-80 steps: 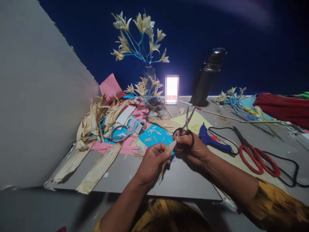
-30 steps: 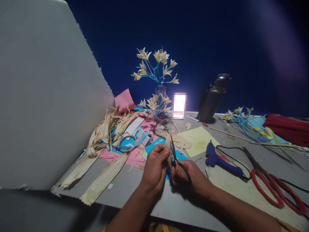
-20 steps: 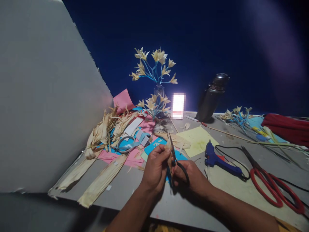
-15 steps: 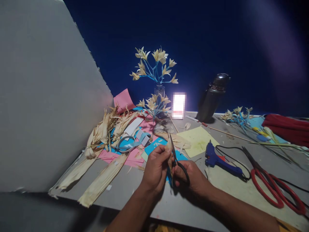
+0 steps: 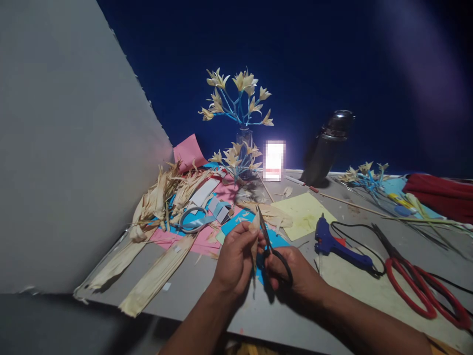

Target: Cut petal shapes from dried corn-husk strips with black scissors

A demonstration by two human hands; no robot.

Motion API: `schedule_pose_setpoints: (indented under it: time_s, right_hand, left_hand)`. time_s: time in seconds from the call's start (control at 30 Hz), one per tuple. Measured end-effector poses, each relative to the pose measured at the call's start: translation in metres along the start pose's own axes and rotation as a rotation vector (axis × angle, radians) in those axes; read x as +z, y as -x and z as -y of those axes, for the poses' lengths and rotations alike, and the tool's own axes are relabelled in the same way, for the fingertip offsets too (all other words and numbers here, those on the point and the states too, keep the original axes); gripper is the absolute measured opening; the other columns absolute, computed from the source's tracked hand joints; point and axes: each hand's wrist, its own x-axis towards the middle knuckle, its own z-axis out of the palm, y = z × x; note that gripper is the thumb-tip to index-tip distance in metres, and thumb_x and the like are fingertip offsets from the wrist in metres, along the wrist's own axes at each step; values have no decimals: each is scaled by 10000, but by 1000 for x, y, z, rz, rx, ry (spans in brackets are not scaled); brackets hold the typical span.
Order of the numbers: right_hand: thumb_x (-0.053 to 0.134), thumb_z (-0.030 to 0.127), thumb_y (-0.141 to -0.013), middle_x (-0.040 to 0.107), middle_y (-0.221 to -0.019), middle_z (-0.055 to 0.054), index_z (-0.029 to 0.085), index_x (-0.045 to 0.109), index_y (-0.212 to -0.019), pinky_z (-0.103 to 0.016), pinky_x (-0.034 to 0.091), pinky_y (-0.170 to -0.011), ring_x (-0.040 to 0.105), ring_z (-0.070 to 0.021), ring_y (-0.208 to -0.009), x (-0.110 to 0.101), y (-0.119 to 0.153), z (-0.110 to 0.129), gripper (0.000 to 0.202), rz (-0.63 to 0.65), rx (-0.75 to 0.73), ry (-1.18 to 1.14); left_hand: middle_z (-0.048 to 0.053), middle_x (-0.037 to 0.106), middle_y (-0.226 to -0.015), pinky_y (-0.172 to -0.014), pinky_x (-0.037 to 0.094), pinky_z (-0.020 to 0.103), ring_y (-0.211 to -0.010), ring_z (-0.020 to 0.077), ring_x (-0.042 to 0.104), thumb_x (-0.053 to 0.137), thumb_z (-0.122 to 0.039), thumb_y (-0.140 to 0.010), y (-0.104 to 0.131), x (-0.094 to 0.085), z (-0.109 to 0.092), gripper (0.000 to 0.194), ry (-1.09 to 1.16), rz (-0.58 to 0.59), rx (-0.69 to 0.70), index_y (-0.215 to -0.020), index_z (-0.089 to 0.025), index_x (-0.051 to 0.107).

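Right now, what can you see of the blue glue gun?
The glue gun has a deep blue body, apparently plastic, with a small pointed nozzle. It lies on its side on the table, right of the right hand, nozzle pointing away from the person, handle angled toward the red-handled scissors. A black cord loops beside it. Neither hand touches it.

Black scissors (image 5: 264, 231) metal-bladed; flask (image 5: 324, 154) glossy metal; yellow sheet (image 5: 305, 217) matt paper; husks (image 5: 157, 197) rough.

Craft table (image 5: 192, 291) (indoors); glue gun (image 5: 342, 251), scissors (image 5: 410, 281), paper flowers (image 5: 240, 98)
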Motion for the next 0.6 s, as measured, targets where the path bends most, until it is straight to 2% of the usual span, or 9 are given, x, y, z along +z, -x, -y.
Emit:
schedule_pose_setpoints:
  time_s: [0.13, 0.33, 0.6]
  right_hand:
    - [584, 805, -731, 528, -509, 0, 151, 590, -644, -212, 250, -374, 375, -75, -382, 0, 2, 0, 660, 34, -2, -1]
    - [606, 791, -729, 480, -488, 17, 163, 542, -581, -225, 224, -410, 353, -75, -416, 0, 0, 0, 648, 23, -21, 3]
    - [628, 762, -735, 420, -446, 28, 166, 518, -500, -260, 166, -453, 313, -81, -434, 0, -1, 0, 650, -16, -38, -6]
  left_hand:
    - [23, 598, -700, -631, 449, 216, -646, 114, 543, 694, -187, -746, 0, -2, 0, 136, -6, -2, 5, -681, -146, 582]
    - [27, 606, -708, -608, 442, 205, -634, 107, 544, 713, -191, -716, 1, -2, -1, 141, -11, -32, -36, -669, -142, 589]
    - [24, 607, -696, -616, 464, 218, -638, 114, 554, 730, -218, -722, 1, -4, 1, 146, -26, -36, -19, -679, -142, 613]
